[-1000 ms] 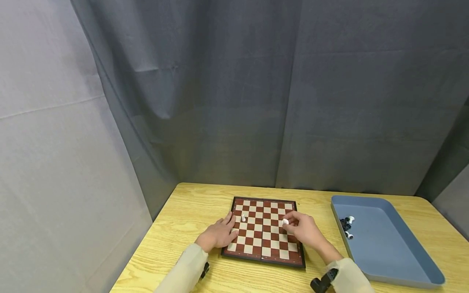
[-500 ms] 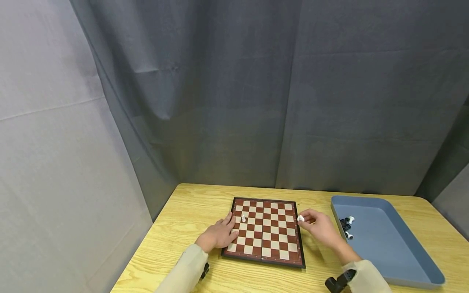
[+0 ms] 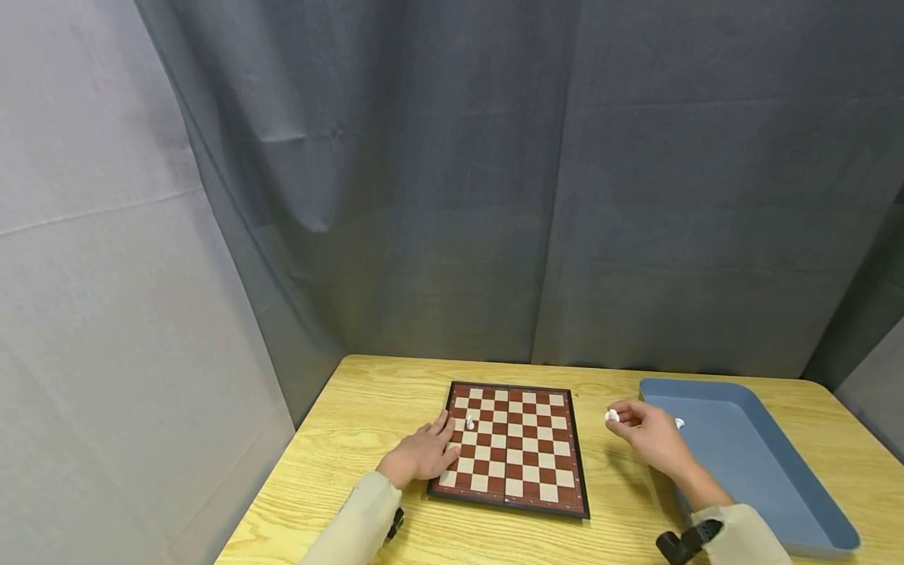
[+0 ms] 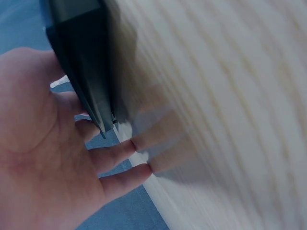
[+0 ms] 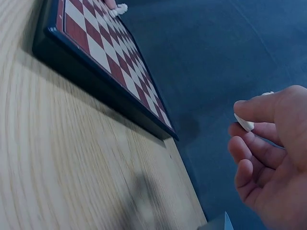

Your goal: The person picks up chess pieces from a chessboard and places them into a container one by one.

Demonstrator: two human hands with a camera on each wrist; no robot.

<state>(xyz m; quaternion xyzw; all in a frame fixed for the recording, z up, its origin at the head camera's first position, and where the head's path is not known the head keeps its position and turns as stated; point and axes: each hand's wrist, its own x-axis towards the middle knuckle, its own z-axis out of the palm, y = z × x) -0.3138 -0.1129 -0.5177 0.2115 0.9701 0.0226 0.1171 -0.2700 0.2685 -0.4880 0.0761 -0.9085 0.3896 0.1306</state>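
A red-and-cream chessboard with a dark frame lies on the wooden table. My left hand rests at its left edge with fingers spread; in the left wrist view two fingertips touch the tabletop beside the frame. One white chess piece is on the board near those fingers. Between thumb and fingers my right hand pinches another white chess piece, held above the table between board and tray. The right wrist view shows this piece mostly covered by the thumb.
A blue-grey tray stands at the right, partly behind my right forearm. One white piece shows inside it near the left wall; the hand hides the pieces around it. A grey curtain hangs behind the table.
My right hand has moved right with the white chess piece, from over the board's right half to beside the tray. The left hand and the piece on the board have stayed put.
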